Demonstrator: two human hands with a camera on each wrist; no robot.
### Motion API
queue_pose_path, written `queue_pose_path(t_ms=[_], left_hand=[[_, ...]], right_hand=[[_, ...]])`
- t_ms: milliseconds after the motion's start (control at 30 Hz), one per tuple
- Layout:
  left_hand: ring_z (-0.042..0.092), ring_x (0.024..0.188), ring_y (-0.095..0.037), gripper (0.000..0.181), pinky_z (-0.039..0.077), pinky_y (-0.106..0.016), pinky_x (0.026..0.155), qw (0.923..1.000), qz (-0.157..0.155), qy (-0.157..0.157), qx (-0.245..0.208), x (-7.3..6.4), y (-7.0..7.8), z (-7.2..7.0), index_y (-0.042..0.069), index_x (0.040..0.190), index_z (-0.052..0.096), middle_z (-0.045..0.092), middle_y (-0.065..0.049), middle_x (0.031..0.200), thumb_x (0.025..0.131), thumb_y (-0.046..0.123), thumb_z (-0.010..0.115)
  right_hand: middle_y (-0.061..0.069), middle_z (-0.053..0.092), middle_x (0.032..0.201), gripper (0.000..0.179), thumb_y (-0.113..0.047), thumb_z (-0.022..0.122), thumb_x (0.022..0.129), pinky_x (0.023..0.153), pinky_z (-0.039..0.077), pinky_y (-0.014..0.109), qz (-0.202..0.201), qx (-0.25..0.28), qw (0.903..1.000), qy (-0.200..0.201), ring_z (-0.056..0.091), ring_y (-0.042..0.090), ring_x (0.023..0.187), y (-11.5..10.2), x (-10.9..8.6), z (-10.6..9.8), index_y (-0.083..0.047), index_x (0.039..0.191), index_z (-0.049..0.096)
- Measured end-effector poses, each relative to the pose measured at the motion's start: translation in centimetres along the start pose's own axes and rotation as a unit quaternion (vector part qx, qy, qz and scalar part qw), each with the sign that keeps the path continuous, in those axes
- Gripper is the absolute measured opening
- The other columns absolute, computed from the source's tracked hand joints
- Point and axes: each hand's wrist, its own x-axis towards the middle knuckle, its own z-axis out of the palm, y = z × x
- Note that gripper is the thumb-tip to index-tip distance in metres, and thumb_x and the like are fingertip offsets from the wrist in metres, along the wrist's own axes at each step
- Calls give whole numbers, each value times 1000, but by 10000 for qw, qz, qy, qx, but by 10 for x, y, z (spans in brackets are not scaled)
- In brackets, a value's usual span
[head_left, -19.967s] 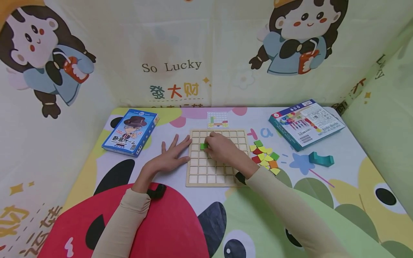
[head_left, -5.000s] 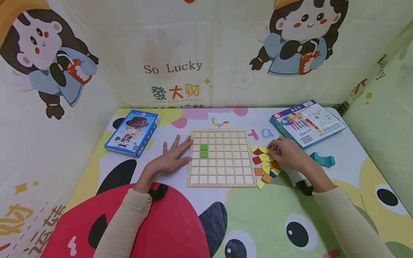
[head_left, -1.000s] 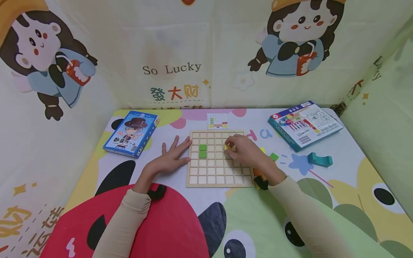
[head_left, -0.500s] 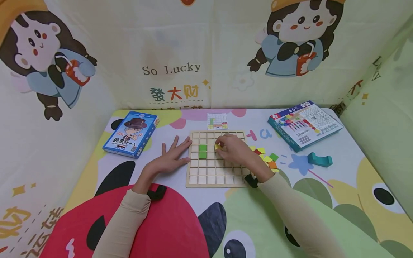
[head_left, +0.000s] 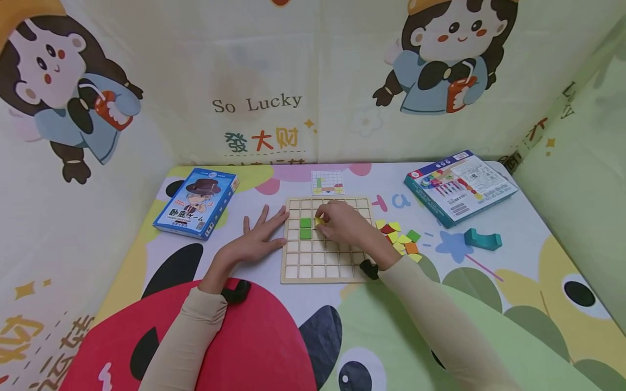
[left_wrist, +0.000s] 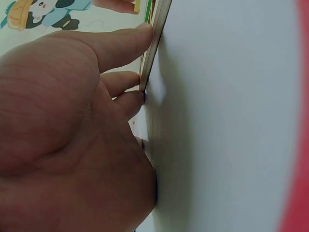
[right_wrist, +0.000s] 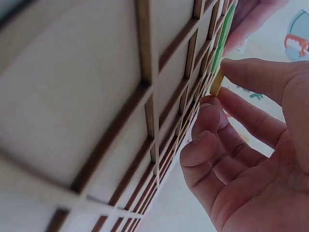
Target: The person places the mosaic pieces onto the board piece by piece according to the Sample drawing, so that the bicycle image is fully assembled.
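Note:
A wooden grid board (head_left: 323, 278) lies mid-table, with two green square tiles (head_left: 305, 228) set in neighbouring cells near its left side. My right hand (head_left: 344, 224) is over the board and pinches a small yellow tile (right_wrist: 217, 84) between thumb and index finger, just right of the green tiles. In the right wrist view the yellow tile is seen edge-on, close to the grid. My left hand (head_left: 251, 241) lies with fingers spread at the board's left edge; its thumb (left_wrist: 128, 43) and fingertips touch the rim. The cells under my right hand are hidden.
Loose yellow, red, orange and green tiles (head_left: 402, 239) lie right of the board. A printed pattern card (head_left: 327, 183) sits behind it. A blue box (head_left: 195, 202) stands at the left, a teal-edged box (head_left: 459, 187) and a teal curved block (head_left: 483, 239) at the right.
A second green tile was set below the first. My right hand went to the loose tiles, then brought the yellow tile leftward across the board. My left hand has stayed put.

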Motion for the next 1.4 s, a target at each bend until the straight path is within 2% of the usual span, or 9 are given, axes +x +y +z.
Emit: queue_pose_path(t_ms=[533, 900, 1167, 1400], left_hand=[[-21, 166, -38, 78, -26, -74, 121, 10000, 1, -11, 13, 0, 0, 0, 23, 172, 19, 6, -3, 182, 106, 35, 60], [-20, 166, -39, 79, -26, -75, 120, 10000, 45, 15, -3, -1, 1, 0, 23, 171, 20, 7, -5, 182, 106, 35, 61], [-20, 166, -39, 79, -26, -75, 120, 10000, 32, 24, 1, -1, 1, -1, 23, 171, 19, 7, -5, 182, 105, 34, 61], [-20, 166, -40, 80, -26, -75, 121, 10000, 37, 37, -17, -2, 1, -1, 22, 171, 19, 7, -5, 182, 105, 34, 62]], right_hand=[[8, 72, 102, 29, -23, 76, 98, 87, 57, 34, -168, 104, 9998, -22, 62, 21, 92, -1, 5, 4, -6, 122, 76], [7, 71, 104, 31, -24, 76, 98, 87, 57, 33, -72, 59, 9999, -81, 61, 20, 94, -2, 7, 6, -9, 125, 75], [8, 75, 107, 32, -23, 77, 98, 91, 59, 35, 3, 192, 9997, -168, 64, 21, 96, -1, 6, 2, -8, 126, 75], [9, 76, 107, 28, -21, 72, 100, 91, 59, 38, -99, 287, 9995, -106, 67, 23, 97, 6, -2, -8, -7, 124, 74]])
